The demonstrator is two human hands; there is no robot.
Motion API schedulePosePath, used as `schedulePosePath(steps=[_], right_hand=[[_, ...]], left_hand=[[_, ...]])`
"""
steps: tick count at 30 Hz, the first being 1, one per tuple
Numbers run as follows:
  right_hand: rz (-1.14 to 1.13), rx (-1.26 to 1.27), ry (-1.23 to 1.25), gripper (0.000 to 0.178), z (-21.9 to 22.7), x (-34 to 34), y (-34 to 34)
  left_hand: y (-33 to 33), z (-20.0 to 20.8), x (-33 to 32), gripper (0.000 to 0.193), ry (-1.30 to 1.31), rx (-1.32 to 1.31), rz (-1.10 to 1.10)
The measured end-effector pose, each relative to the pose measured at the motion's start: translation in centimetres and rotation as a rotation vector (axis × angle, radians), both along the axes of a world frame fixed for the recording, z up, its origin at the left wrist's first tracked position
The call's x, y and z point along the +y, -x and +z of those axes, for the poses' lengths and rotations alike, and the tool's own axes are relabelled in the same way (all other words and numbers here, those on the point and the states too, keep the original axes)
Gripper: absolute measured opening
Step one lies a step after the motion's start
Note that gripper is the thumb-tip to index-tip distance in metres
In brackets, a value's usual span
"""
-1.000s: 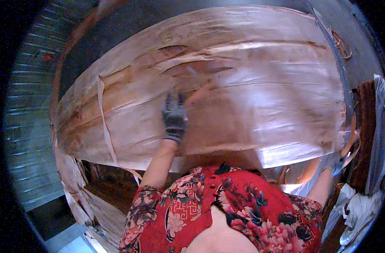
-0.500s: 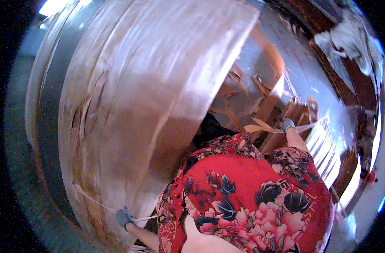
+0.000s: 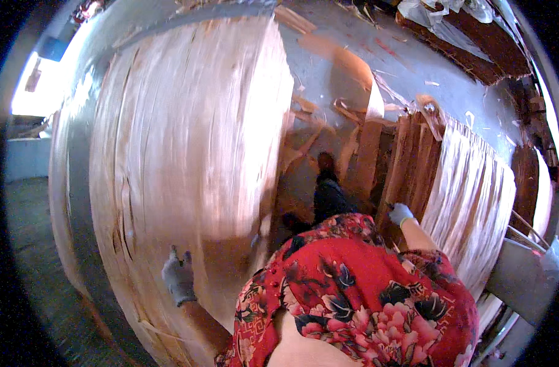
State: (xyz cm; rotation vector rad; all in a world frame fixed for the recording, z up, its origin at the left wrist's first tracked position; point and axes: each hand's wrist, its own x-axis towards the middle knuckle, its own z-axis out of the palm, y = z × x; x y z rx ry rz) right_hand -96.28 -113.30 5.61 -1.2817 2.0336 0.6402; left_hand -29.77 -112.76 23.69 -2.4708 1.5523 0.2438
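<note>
My left hand (image 3: 178, 278), in a pale glove, is over a wide stack of thin wood veneer sheets (image 3: 169, 134) on my left. Its fingers point away from me and stand apart, with nothing seen between them. Down by my right side, my gloved right hand (image 3: 401, 214) is at the brown edge of a second veneer stack (image 3: 469, 189). The fingers look curled, and a small dark thing shows at their tips. What they hold cannot be made out.
Torn veneer scraps (image 3: 350, 110) litter the grey floor (image 3: 408, 79) between and beyond the stacks. A curled orange-brown strip (image 3: 356, 70) rises there. Dark wood stacks with white plastic sheeting (image 3: 441, 27) lie at the far right. My foot (image 3: 326, 164) stands between the two stacks.
My left hand has moved forward over the stack, and the pale strip it held is gone from it. My right hand has come nearer my body; its strip no longer shows. The view has turned.
</note>
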Motion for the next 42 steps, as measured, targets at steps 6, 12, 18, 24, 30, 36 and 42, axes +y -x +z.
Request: schedulePosePath(steps=[6,12,18,24,30,36,42], right_hand=[[-0.228,-0.18,0.113,0.031,2.9,-1.5,-0.8],[-0.036,-0.132,0.412,0.032,-2.3,-1.6,-0.7],[0.054,0.026,0.451,0.03,0.2,-12.2,-2.5],[0.128,0.023,0.704,0.027,1.5,-19.8,-3.5],[0.161,-0.115,0.593,0.039,2.1,-19.7,0.8],[0.321,-0.053,0.459,0.033,1.1,-16.1,2.5],[0.619,0.016,0.207,0.029,7.0,-22.4,-4.2]], left_hand=[[2.6,5.2,-7.2,0.049,0.126,0.019,-0.118],[0.2,0.2,-10.6,0.046,0.365,0.155,-0.165],[-2.8,-5.6,-5.9,0.046,0.457,0.092,-0.013],[-0.9,-12.1,-8.5,0.052,0.992,0.317,0.217],[2.6,-9.2,-16.8,0.077,1.127,0.166,0.32],[6.2,-10.2,-12.3,0.074,0.891,0.033,0.389],[5.9,-7.3,-3.9,0.063,1.031,0.214,0.35]])
